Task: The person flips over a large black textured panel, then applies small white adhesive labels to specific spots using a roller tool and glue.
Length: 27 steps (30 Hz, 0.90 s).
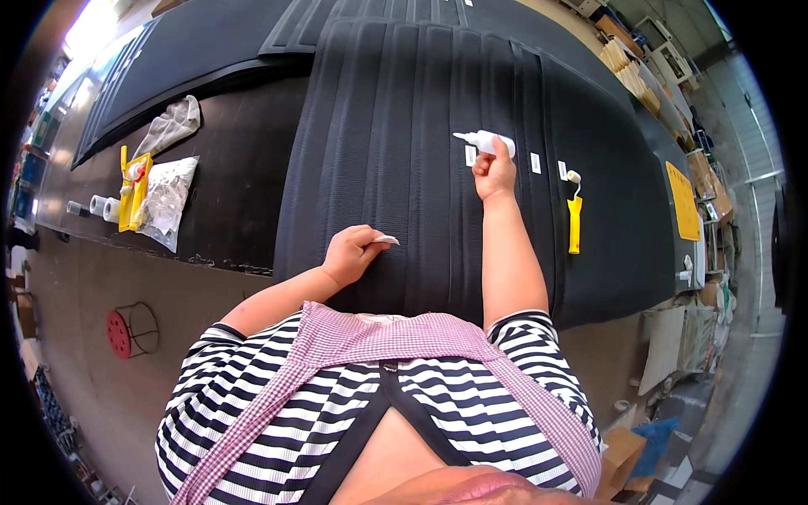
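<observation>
Black ribbed padded sheets [362,151] lie across the table in front of me. My right hand [497,172] is closed round a white squeeze bottle [491,141], its narrow nozzle pointing left. Just under the bottle, a small white label [470,156] lies on the black sheet. Two more labels, one white [535,162] and another white label [562,171], sit in a row to the right. Lower and to the left, my left hand [352,254] pinches a small white slip [386,240] above the sheet. Its exact kind cannot be made out.
A small roller with a yellow handle [575,225] lies right of my right hand. On the left stand a yellow tape dispenser [133,192], a clear plastic bag [171,198] and a grey cloth [171,124]. A red stool [126,333] is on the floor. At right lies a yellow board [683,200].
</observation>
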Motion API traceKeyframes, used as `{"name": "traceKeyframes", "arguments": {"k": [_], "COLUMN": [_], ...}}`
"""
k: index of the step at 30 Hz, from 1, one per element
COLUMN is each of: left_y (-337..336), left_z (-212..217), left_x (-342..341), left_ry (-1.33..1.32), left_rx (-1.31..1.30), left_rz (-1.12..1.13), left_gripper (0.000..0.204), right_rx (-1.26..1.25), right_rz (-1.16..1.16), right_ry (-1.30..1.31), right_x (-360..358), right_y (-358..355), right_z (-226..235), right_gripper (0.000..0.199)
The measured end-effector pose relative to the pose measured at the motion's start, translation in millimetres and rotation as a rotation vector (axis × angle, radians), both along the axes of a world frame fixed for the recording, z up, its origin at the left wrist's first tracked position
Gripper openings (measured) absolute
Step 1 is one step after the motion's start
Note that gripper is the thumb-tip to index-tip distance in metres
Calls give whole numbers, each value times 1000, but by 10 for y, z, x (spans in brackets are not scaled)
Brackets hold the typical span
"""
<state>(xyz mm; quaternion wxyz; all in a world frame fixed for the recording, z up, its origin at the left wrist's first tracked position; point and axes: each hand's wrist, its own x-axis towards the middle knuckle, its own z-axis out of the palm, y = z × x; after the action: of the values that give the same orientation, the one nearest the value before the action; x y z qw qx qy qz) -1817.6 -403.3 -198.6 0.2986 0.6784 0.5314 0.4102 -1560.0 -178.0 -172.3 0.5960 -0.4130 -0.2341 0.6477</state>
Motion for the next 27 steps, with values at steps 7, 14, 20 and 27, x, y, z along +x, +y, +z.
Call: {"name": "traceKeyframes", "arguments": {"k": [7,14,20,27], "left_y": [19,40,41,57], "left_z": [-54,-37,-57,-45], "left_x": [11,2,12,1], "left_ry": [41,9,14,10], "left_rx": [80,53,56,58], "left_rz": [17,-9,-2,-33], "left_gripper": [7,6,6,8], "right_rx": [383,576,736,646], "right_rz": [73,71,-31,21], "right_ry": [-514,-1005,-1210,-964], "right_x": [-259,-272,-156,-162], "right_y": [273,201,281,349], "right_z": [-118,-202,-323,-394], "right_gripper": [28,35,35,38]}}
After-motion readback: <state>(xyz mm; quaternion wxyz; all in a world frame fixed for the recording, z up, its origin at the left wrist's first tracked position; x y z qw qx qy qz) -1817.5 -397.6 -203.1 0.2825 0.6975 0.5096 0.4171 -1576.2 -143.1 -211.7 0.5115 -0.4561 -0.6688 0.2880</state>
